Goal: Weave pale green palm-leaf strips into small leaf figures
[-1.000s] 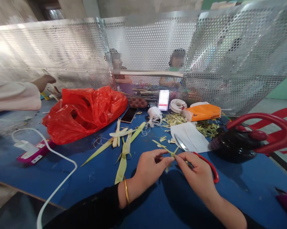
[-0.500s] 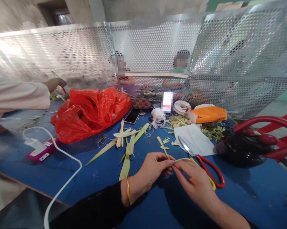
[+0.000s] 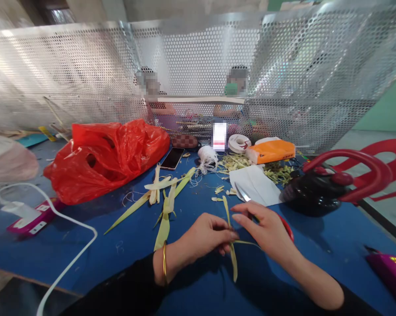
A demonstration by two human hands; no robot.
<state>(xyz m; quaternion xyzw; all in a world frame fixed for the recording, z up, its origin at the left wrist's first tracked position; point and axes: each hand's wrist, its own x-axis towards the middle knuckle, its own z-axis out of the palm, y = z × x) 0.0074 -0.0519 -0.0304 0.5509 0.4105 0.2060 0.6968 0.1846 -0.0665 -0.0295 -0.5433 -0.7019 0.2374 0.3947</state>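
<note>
My left hand (image 3: 206, 237), with a gold bangle at the wrist, pinches narrow yellow-green corn husk strips (image 3: 233, 263) above the blue table. One strip points up and down past the fingertips, and a thinner end sticks out to the right. My right hand (image 3: 267, 226) is just to the right of them, thumb and fingers apart, with nothing seen in it. Partly hidden under that hand lie scissors (image 3: 286, 228) with a red handle, their blade on a white paper (image 3: 260, 186). More husk pieces (image 3: 165, 219) lie left of my hands.
Behind are a red plastic bag (image 3: 112, 162), a dark phone (image 3: 173, 158), white thread (image 3: 207, 158), a white spool (image 3: 239, 143) and an orange tissue pack (image 3: 272, 150). A black red-handled kettle (image 3: 313, 193) stands right; a purple power strip (image 3: 30, 224) and white cable lie left.
My right hand has let go of the strip and moved slightly away to the right. A strip now hangs below my left fingers. The view has turned right; the other person's hand at left has gone out of sight.
</note>
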